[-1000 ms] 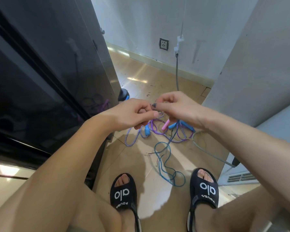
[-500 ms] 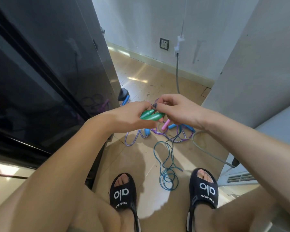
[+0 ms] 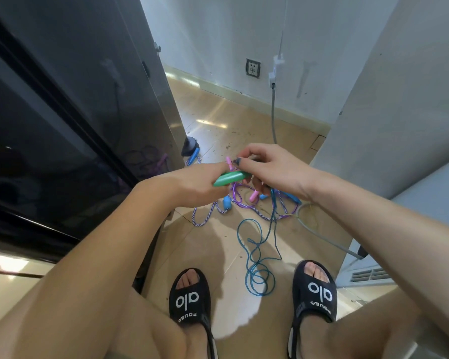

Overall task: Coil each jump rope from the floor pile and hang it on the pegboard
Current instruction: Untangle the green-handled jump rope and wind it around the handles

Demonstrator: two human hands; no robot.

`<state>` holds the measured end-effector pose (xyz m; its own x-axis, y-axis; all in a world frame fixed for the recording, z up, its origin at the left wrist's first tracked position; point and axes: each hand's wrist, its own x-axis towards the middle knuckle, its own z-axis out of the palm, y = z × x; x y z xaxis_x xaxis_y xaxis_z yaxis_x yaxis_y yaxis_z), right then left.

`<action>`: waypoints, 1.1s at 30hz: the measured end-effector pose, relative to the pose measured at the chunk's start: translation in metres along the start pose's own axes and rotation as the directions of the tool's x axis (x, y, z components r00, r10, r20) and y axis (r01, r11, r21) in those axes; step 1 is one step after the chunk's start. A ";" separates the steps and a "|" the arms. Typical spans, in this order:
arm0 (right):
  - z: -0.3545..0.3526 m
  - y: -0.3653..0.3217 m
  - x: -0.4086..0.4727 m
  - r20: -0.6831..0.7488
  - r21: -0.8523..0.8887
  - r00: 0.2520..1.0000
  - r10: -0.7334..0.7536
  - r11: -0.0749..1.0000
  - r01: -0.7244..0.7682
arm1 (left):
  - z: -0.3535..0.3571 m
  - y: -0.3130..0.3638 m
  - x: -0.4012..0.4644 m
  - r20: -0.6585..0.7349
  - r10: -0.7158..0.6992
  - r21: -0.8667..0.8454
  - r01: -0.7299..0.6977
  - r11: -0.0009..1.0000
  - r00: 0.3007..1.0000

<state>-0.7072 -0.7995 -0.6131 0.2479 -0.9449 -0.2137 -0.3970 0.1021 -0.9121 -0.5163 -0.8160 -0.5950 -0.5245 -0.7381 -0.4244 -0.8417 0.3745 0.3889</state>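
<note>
Tiled floor [image 3: 218, 255] is carrying the rope pile [image 3: 257, 203] at 12 o'clock while left hand [image 3: 192, 185] and right hand [image 3: 270, 169] are clamping green handles [image 3: 230, 178], whose trailing teal cord [image 3: 257, 255] is risking snagging there

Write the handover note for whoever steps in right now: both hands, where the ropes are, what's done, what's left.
Left hand: closed on the green handles, held above the pile.
Right hand: fingers pinching at the handle end beside a small pink piece; what that piece is cannot be told.
Teal rope: trails from the hands down to the floor, loose loops between the sandals, not yet coiled.
Floor pile: purple rope with pink handle, striped rope with blue handles, tangled.
Done: one rope's handles picked up.
Left: coil the teal rope, hang it, then the others. Pegboard is not in view.
</note>
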 end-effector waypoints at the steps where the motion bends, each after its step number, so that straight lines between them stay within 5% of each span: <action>1: 0.000 0.000 0.000 0.001 -0.022 1.000 -0.005 1.000 0.005 | 0.000 0.000 0.000 -0.019 0.000 0.008 0.000 1.000 1.000; 9: -0.006 0.000 0.003 -0.088 0.039 0.996 0.018 0.999 -0.015 | -0.002 0.001 -0.002 -0.073 0.055 0.046 -0.052 0.998 0.996; 14: -0.001 -0.004 0.000 0.020 0.060 0.999 0.046 0.997 -0.047 | -0.002 0.001 0.001 -0.096 0.057 0.062 -0.051 0.997 0.994; 33: 0.006 -0.007 0.000 -0.181 0.176 0.983 0.008 0.984 0.024 | -0.001 0.001 0.005 -0.193 0.005 0.115 0.018 0.993 0.981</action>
<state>-0.6988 -0.7984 -0.6087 0.0804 -0.9848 -0.1539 -0.2294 0.1320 -0.9643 -0.5195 -0.8203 -0.5957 -0.4936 -0.8310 -0.2564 -0.8602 0.4233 0.2843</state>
